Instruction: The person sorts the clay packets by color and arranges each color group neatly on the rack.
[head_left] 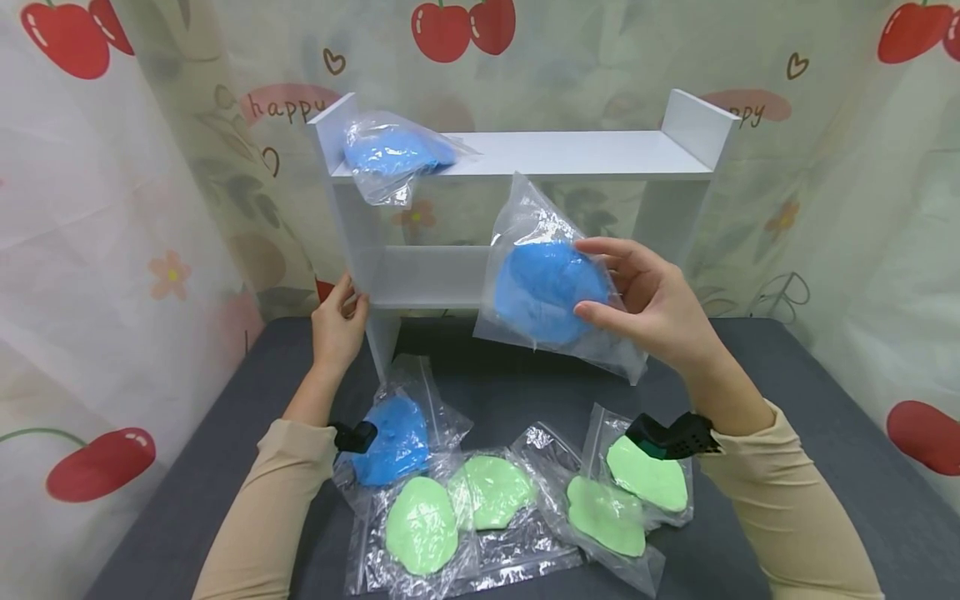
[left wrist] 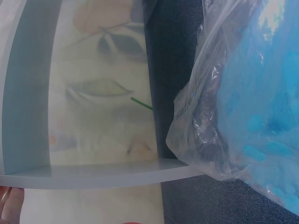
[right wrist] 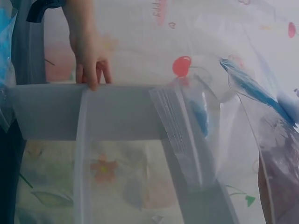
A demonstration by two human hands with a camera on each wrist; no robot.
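Before the shelf's [head_left: 581, 154] front edge, my right hand [head_left: 648, 304] pinches a blue-filled bag [head_left: 547, 292]; left hand [head_left: 339, 329]: grip unclear. Shelving, I judge; next, level set-down.

Bagged blue lumps [head_left: 543, 292]: three, one at left edge of top shelf [head_left: 562, 152]. Bagged green lumps [head_left: 422, 525]: four, all on table [head_left: 750, 350]. White shelf unit [head_left: 675, 217]: one. Hands [head_left: 663, 312]: two.
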